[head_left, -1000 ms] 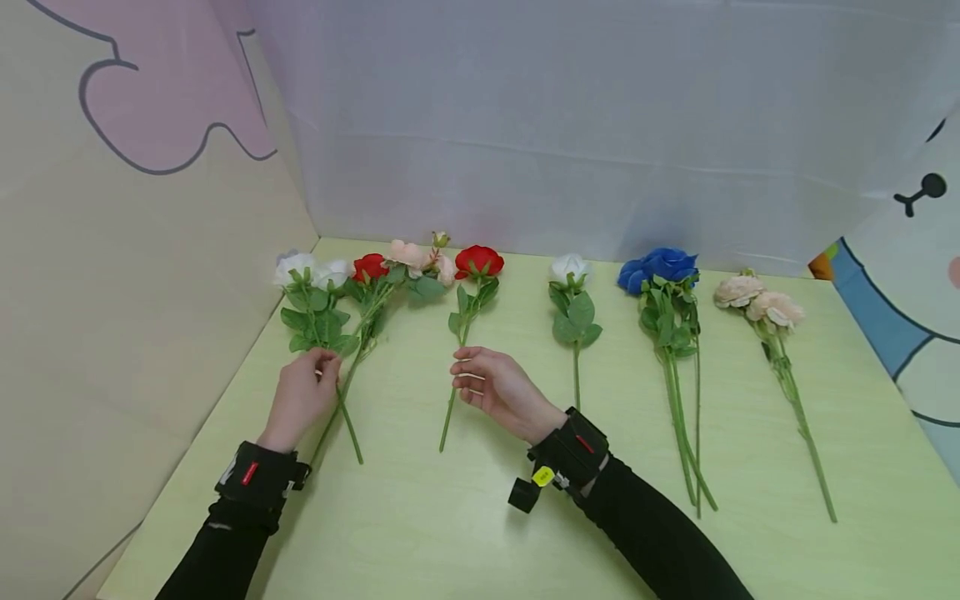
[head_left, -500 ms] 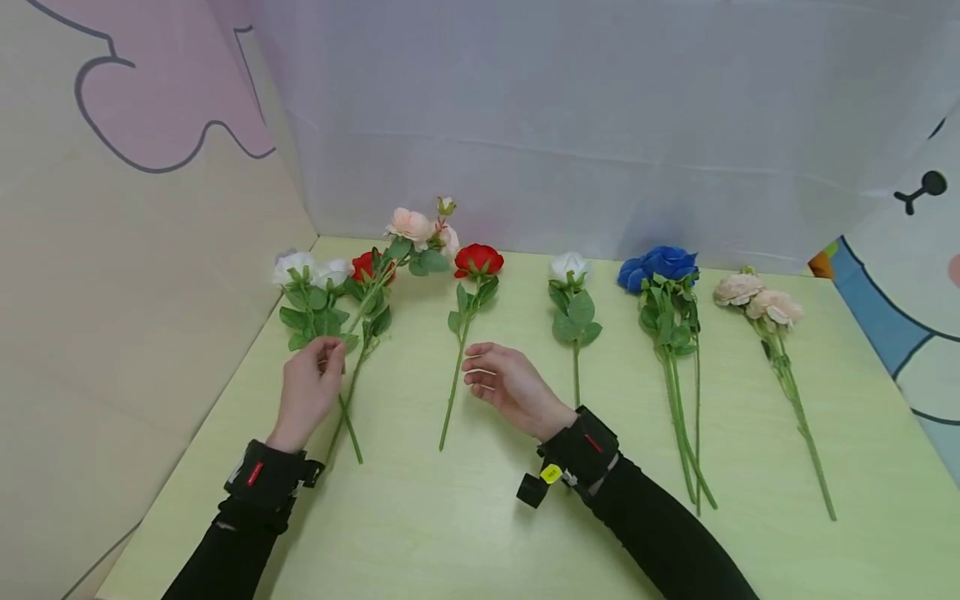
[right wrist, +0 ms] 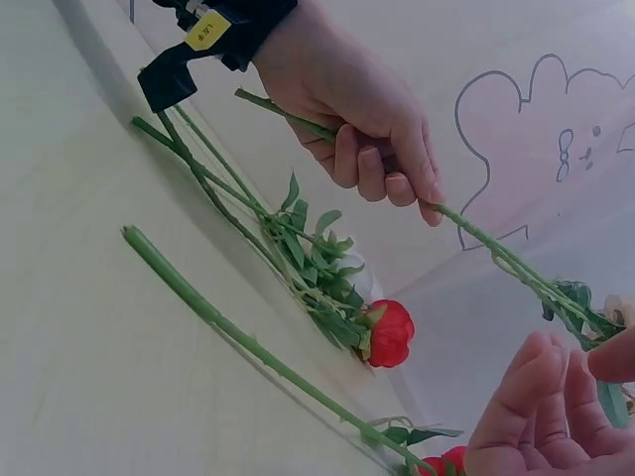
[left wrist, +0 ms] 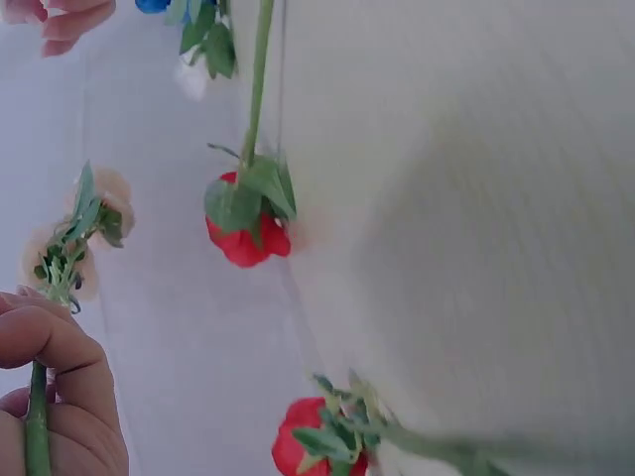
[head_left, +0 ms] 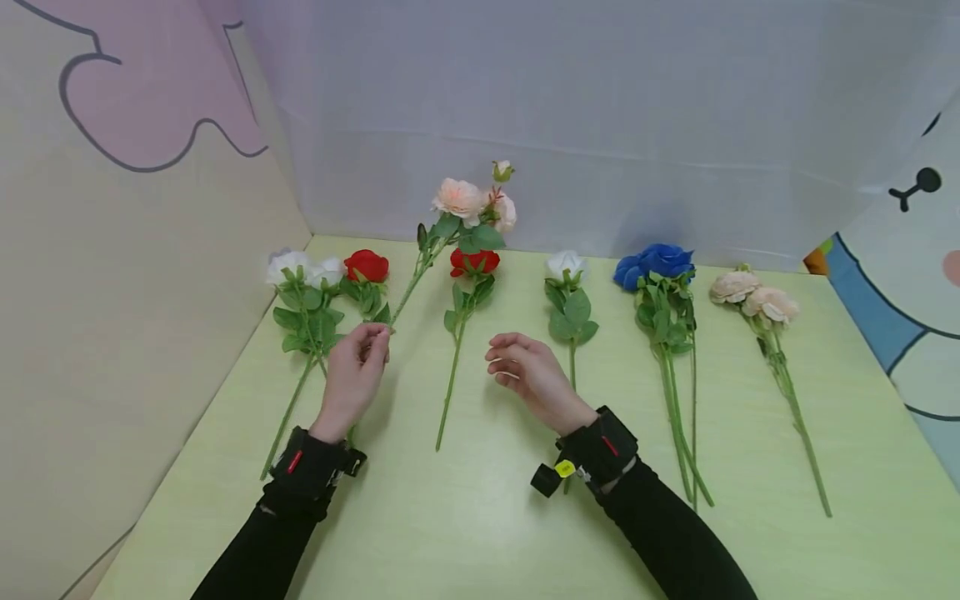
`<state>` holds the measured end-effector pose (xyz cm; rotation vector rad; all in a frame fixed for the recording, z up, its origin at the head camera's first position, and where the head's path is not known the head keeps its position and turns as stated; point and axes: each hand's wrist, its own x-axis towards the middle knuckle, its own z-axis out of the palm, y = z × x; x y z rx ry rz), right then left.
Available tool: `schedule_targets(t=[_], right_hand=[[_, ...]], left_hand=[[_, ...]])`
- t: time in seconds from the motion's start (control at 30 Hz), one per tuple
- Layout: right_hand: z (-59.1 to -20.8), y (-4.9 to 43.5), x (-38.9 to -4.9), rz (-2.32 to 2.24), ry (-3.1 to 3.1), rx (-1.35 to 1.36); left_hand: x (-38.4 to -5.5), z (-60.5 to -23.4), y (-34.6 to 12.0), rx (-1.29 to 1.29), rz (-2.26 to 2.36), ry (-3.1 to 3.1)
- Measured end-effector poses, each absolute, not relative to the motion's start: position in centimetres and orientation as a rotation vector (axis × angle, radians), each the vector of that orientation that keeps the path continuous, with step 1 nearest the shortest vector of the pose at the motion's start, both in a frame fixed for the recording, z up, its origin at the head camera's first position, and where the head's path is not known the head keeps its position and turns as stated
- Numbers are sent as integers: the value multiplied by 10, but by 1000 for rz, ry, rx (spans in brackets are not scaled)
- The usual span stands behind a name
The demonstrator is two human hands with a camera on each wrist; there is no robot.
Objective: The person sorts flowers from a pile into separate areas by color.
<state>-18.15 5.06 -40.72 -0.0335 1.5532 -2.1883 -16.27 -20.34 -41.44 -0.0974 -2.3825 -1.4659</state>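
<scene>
Pink flower (head_left: pixel 447 225) slants above the bench (head_left: pixel 465 533), gripped by its stem in the left hand (head_left: pixel 351 379), heads pointing rightward toward the far edge, while the right hand (head_left: pixel 542 382) hangs empty, loosely curved, farther right.

The pink flower (head_left: pixel 459 200) looks matt and cloth-like, the table (head_left: pixel 465 533) faintly glossy

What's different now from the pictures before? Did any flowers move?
The pink flower in the left hand went up and right, overlapping a red flower in the head view. The right hand, holding nothing, moved a little right too. Nothing got grabbed or let go. The blue flowers stayed put.
</scene>
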Motion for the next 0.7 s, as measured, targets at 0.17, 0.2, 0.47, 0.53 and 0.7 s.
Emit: schedule_targets(t=[0.17, 0.2, 0.47, 0.53, 0.7], right_hand=[[-406, 59, -185, -2170, 1649, -96], [-406, 61, -185, -2163, 1671, -115], [-399, 78, -192, -2153, 1846, -203], [-397, 81, -194, -2157, 1894, -204], [-394, 90, -199, -2163, 1974, -192]], left_hand=[[-161, -398, -172, -159, -1625, -2356], [-161, -394, -165, -168, -1657, -2351], [-168, -388, -120, -223, -1970, -2239], [-170, -387, -110, -240, -2034, -2208], [-173, -386, -88, -278, -2156, -2156]])
